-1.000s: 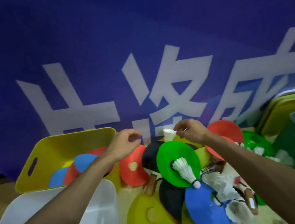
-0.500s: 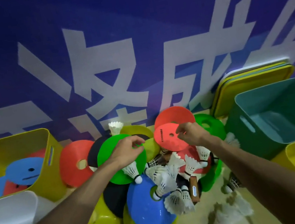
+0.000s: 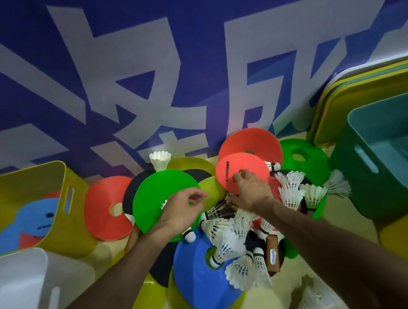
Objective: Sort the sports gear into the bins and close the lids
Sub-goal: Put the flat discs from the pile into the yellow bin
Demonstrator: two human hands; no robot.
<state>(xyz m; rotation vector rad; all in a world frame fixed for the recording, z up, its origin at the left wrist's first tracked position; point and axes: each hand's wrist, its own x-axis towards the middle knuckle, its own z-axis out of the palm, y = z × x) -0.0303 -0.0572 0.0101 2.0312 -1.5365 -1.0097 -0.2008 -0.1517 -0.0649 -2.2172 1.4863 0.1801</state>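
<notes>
Sorting appeared early-stage. The yellow plastic bin [image 3: 23, 170] held several blue and red discs [image 3: 34, 219]. Right of it, the left hand [image 3: 182, 209] gripped a flat green plastic disc [image 3: 161, 197]; the right hand [image 3: 251, 191] pinched an orange-red plastic disc [image 3: 238, 167]. White feathered shuttlecocks [image 3: 291, 190] lay unsorted there

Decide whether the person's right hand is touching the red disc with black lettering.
Touching. The head view shows the right hand pinching the lower edge of the red disc, with no gap between them.
</notes>
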